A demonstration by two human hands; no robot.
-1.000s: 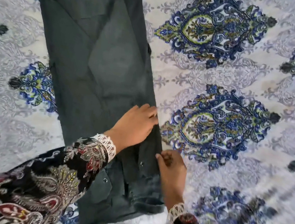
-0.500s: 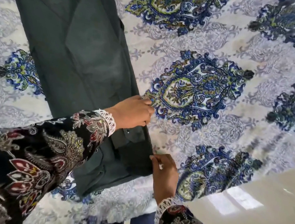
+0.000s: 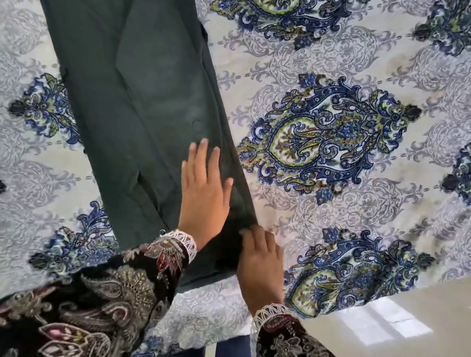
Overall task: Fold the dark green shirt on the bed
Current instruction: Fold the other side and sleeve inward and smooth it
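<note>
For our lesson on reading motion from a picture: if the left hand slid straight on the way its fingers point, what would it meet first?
Only more of the dark green shirt. The left hand lies flat on it, fingers pointing up along the folded strip, and nothing else appears to lie in that line as far as the picture shows.

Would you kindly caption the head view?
Left hand flat on the shirt, right hand at its edge.

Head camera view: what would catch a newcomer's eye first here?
A long dark green shirt, folded into a narrow strip, runs diagonally across a bedspread with bold blue medallions. Near its lower end the left hand lies flat on the cloth, while the right hand rests at its right edge.
</note>
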